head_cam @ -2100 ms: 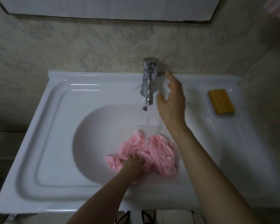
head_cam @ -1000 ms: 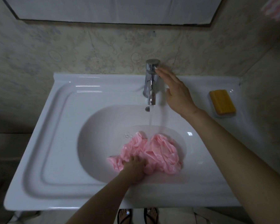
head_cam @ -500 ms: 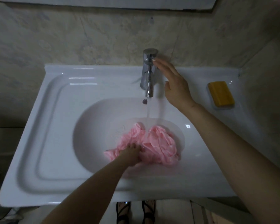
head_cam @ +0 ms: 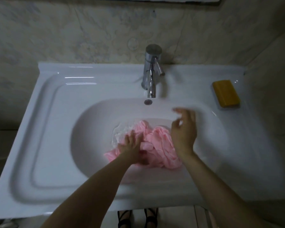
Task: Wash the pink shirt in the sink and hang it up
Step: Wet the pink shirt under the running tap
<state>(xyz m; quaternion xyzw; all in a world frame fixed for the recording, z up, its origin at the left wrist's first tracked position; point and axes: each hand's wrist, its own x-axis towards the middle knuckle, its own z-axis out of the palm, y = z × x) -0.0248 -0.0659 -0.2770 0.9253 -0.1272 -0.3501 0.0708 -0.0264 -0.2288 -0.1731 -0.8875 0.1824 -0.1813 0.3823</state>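
The pink shirt (head_cam: 160, 145) lies bunched and wet in the water at the bottom of the white sink (head_cam: 92, 129). My left hand (head_cam: 131, 145) presses flat on the shirt's left part, fingers spread in the water. Just above the shirt's right side hovers my right hand (head_cam: 184, 130), blurred by motion, fingers loosely bent and holding nothing. The chrome tap (head_cam: 150, 71) stands at the back of the basin, and I see no water running from its spout.
A yellow bar of soap (head_cam: 226, 92) lies on the sink's right ledge. A tiled wall rises behind and to the right. The overflow hole (head_cam: 148, 102) sits below the spout. A person's feet in dark sandals (head_cam: 138, 218) show under the front edge.
My right hand left the tap handle and came down over the shirt. The stream from the spout has stopped. My left hand slid forward on the shirt with fingers spread.
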